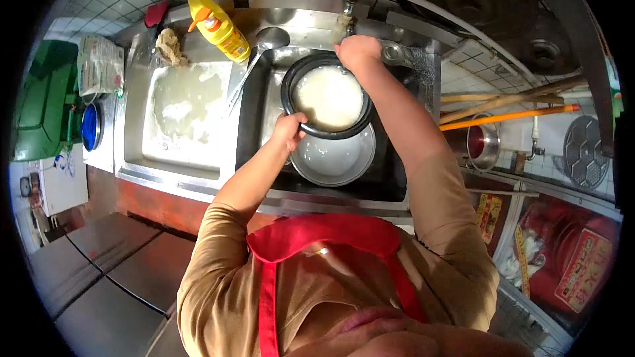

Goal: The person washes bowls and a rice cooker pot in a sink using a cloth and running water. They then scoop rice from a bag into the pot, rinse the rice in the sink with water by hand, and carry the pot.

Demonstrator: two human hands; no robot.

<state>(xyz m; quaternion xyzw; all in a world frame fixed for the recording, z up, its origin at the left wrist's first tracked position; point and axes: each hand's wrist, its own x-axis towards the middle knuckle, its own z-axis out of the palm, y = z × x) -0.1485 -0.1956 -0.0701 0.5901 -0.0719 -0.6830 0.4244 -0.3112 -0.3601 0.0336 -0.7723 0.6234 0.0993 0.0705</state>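
Note:
A dark-rimmed round pot (329, 97) with cloudy whitish contents is over the right sink basin (390, 165). My left hand (289, 131) grips its lower left rim, with the fingers wrapped over the edge. At the pot's upper right, my right hand (358, 51) is closed near the tap (348, 10); what its fingers hold is hidden. Partly under the pot, a metal bowl (334, 158) with a little cloudy liquid sits in the basin. A metal ladle (271, 39) lies on the divider left of the pot.
The left basin (135, 119) holds murky, foamy water. Behind it stand a yellow bottle (228, 36) and a crumpled cloth (170, 47). Long sticks (509, 118) extend at the right, beside a metal pot (488, 149). A green bin (49, 99) is at the far left.

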